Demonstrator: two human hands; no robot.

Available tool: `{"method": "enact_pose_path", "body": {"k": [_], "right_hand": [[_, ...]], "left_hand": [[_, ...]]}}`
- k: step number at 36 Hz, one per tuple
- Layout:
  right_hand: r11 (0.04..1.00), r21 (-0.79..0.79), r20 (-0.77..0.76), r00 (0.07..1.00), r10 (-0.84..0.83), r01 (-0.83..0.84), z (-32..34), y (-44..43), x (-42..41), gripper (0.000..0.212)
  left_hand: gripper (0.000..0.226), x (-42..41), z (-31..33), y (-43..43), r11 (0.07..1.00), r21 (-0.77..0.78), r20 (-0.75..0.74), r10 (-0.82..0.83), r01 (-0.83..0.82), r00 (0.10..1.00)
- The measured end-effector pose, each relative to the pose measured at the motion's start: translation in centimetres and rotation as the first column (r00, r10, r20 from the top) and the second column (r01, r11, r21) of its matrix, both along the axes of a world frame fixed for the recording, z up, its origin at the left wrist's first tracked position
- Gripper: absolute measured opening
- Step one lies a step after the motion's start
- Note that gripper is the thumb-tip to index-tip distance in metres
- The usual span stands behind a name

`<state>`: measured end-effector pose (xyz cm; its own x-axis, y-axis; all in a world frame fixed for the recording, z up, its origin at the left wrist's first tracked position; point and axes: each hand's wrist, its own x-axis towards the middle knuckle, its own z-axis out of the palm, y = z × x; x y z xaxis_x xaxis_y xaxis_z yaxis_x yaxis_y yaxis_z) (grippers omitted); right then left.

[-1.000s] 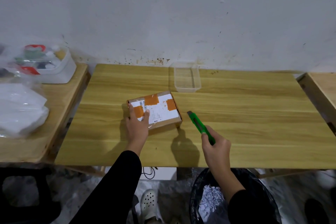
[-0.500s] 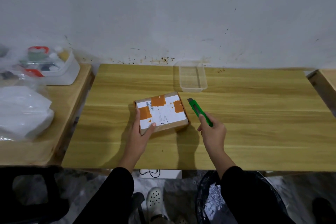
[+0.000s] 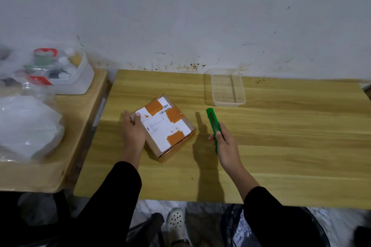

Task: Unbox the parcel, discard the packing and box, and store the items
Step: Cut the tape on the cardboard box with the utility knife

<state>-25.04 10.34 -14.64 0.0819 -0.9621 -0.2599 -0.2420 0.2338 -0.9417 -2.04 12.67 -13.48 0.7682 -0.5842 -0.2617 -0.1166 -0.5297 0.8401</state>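
A small cardboard parcel (image 3: 164,126) with a white label and orange tape lies on the wooden table (image 3: 281,146), turned at an angle. My left hand (image 3: 132,132) grips its left edge, thumb on top. My right hand (image 3: 224,144) holds a green utility knife (image 3: 213,124) by its lower part, to the right of the parcel and apart from it. The knife's tip points away from me, toward the wall.
A clear plastic tub (image 3: 226,88) stands at the back of the table. On a side table (image 3: 60,158) at the left lie a white bin of small items (image 3: 60,70) and a white plastic bag (image 3: 26,126). A black-lined waste bin (image 3: 236,230) sits below the table's front edge.
My left hand has turned the parcel so that it lies diagonally, and now grips its left edge. My right hand with the knife stays to the right of the parcel.
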Motion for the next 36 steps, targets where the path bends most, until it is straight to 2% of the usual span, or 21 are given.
{"method": "enact_pose_path", "body": {"k": [3, 8, 15, 27, 36], "right_hand": [[1.000, -0.016, 0.010, 1.000, -0.006, 0.006, -0.5, -1.6, 1.9, 0.040], [0.999, -0.041, 0.021, 0.999, -0.034, 0.035, -0.7, -4.7, 5.4, 0.036], [0.995, -0.090, -0.222, 0.972, -0.070, 0.051, -2.1, -10.3, 9.7, 0.041], [0.961, -0.194, -0.366, 0.895, -0.256, 0.196, -3.1, -16.0, 13.9, 0.036], [0.968, -0.189, -0.464, 0.853, -0.238, 0.168, -4.0, -16.1, 14.1, 0.034]], "left_hand": [[0.049, 1.0, 0.0, -1.7, 0.999, -0.005, 0.015, 0.035, -0.034, 0.999], [0.046, 2.8, 0.1, -4.3, 0.998, -0.019, 0.079, -0.061, 0.063, 0.995], [0.047, 5.2, -0.7, -7.4, 0.975, -0.007, 0.116, -0.219, 0.221, 0.969], [0.046, 5.9, -1.4, -9.0, 0.963, -0.070, -0.073, -0.265, 0.261, 0.961], [0.046, 6.2, -1.7, -8.9, 0.962, -0.080, -0.108, -0.268, 0.260, 0.957]]}}
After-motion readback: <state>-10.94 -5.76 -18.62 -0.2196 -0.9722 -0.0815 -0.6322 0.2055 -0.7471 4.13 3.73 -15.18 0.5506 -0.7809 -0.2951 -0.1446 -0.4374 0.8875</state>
